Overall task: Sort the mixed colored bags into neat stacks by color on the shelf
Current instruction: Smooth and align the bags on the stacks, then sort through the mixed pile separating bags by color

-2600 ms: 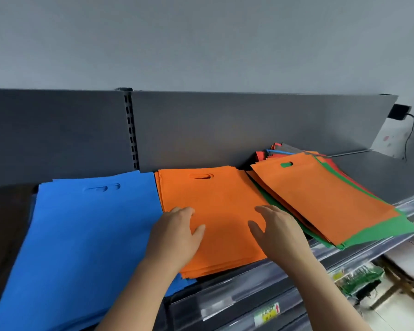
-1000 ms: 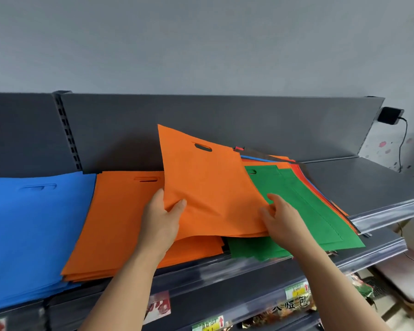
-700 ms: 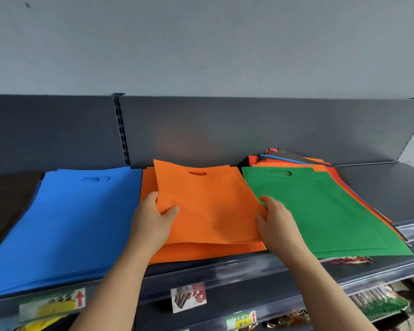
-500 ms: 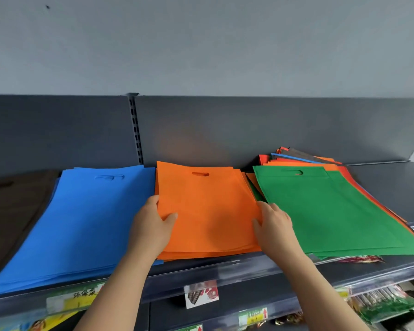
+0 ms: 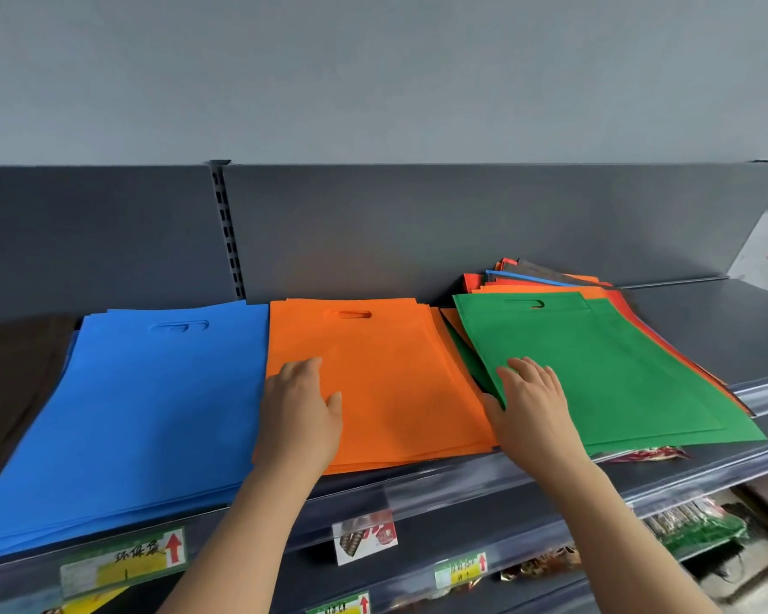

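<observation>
An orange bag stack (image 5: 382, 378) lies in the middle of the grey shelf (image 5: 701, 330). My left hand (image 5: 300, 414) rests flat on its left front part, fingers straight. To the right sits a mixed pile (image 5: 550, 279) with a green bag (image 5: 595, 370) on top. My right hand (image 5: 530, 405) lies on the green bag's left front corner, thumb at the orange stack's right edge. A blue bag stack (image 5: 143, 405) lies left of the orange one, and a brown stack (image 5: 14, 374) at the far left.
The shelf's grey back panel (image 5: 417, 228) rises behind the stacks. Price labels (image 5: 123, 560) hang on the front rail. A lower shelf with packaged goods (image 5: 692, 525) shows at bottom right. Bare shelf lies right of the mixed pile.
The orange bag I held has been laid flat on the orange stack. My left hand now lies flat on it, and my right hand has shifted onto the green bag.
</observation>
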A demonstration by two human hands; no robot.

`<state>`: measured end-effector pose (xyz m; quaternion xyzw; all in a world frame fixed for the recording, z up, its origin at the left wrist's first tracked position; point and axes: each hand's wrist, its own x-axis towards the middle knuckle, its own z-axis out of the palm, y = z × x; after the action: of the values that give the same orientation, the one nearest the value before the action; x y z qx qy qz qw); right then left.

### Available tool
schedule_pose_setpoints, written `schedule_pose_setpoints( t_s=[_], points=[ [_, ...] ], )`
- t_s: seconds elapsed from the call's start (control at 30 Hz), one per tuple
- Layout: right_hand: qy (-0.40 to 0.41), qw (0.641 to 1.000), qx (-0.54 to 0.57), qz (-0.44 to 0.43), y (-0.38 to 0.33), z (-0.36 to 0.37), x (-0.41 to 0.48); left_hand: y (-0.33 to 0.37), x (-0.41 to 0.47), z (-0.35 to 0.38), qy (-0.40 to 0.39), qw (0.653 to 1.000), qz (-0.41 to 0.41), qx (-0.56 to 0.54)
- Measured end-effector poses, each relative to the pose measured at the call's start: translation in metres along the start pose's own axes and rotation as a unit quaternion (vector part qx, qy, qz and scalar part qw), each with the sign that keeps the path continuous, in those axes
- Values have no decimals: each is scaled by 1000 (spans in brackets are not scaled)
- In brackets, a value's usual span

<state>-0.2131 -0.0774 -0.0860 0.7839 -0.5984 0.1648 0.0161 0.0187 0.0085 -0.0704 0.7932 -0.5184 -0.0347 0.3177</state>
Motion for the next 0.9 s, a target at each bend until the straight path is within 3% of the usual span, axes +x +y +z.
schedule_pose_setpoints(
  t_s=[0.2, 0.47, 0.63, 0.7, 0.8, 0.9],
  points=[
    [-8, 996, -38, 85, 79, -20, 11, 70, -1, 45, -75, 987, 61, -125],
    [-66, 987, -39, 140, 161, -38, 16, 158, -1, 107, -221, 959, 0, -178],
    [-57, 997, 19, 50, 169, -29, 13, 163, 7, 127, -190, 930, -128, -287],
    [-48, 997, 47, 25, 170, -31, 14, 165, 5, 126, -192, 924, -143, -298],
    [-13, 997, 39, 65, 186, -40, 19, 167, 2, 129, -180, 933, -121, -286],
    [-37, 992, -20, 117, 205, -42, 19, 171, 0, 131, -174, 938, -113, -276]
  ],
)
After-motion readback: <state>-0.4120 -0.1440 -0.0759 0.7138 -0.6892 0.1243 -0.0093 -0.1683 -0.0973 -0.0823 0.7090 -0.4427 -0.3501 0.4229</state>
